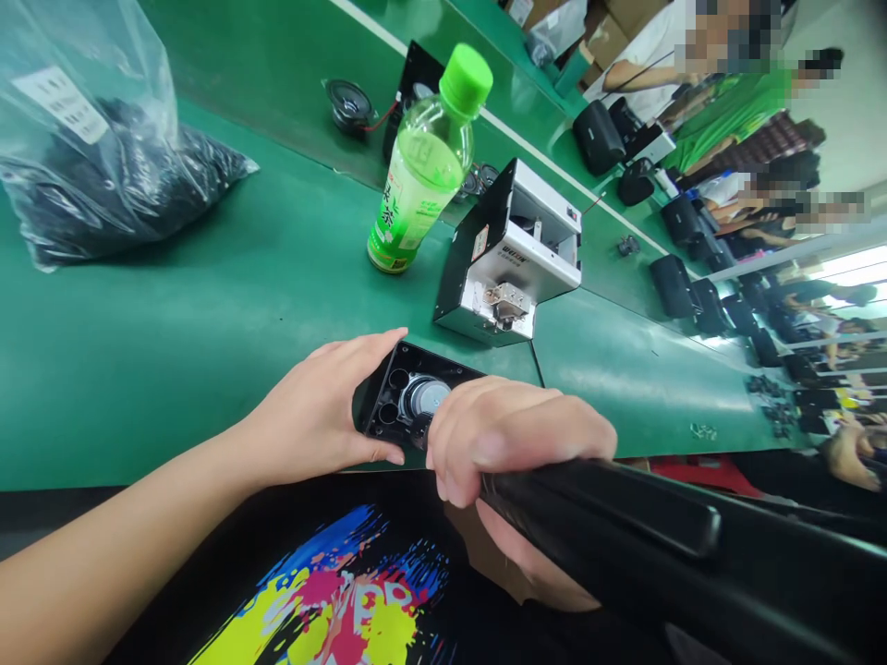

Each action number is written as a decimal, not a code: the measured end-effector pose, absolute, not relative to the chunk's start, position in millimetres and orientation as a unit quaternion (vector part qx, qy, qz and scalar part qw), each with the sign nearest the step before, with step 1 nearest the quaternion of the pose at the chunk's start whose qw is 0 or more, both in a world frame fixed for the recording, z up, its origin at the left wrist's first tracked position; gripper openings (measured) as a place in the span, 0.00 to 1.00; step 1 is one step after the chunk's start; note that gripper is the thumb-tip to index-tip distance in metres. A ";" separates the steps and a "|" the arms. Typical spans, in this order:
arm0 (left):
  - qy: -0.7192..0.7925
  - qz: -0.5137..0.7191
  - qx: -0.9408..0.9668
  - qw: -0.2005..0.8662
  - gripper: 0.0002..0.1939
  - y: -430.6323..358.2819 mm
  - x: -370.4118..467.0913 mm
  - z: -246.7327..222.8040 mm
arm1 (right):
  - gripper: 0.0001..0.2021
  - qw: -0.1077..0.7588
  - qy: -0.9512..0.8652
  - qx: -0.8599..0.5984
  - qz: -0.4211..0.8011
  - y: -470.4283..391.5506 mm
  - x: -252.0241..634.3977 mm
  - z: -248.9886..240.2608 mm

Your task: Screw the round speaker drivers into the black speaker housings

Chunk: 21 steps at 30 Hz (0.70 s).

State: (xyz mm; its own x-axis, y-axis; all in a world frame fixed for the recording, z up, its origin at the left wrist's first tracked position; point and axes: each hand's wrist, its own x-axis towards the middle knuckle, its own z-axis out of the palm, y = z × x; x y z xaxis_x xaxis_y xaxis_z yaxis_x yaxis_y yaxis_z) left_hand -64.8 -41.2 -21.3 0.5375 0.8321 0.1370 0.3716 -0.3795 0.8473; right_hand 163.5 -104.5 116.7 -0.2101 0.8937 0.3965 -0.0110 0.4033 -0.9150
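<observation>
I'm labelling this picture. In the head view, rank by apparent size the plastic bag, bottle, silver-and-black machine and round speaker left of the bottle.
1. Plastic bag: largest, though cut off by the frame.
2. Machine and bottle: too alike to rank.
3. Round speaker: smallest.

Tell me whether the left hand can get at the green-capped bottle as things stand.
Probably yes: the bottle stands beyond the left hand with no visible obstacle between them, though that hand would likely have to release the black speaker panel first.
</observation>
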 end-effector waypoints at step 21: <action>0.363 0.234 0.837 0.335 0.75 -33.2 -63.5 -3.3 | 0.49 0.616 -0.614 -0.273 0.412 -85.5 155.4 63.9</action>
State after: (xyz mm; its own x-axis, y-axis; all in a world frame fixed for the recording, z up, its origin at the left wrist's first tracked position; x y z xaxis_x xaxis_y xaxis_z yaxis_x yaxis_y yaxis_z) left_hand -63.5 -33.2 -3.3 0.6265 0.7652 0.1479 0.4518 -0.5112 0.7311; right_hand 155.4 -85.5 63.9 -0.0933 0.8425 0.5305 -0.1729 0.5110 -0.8420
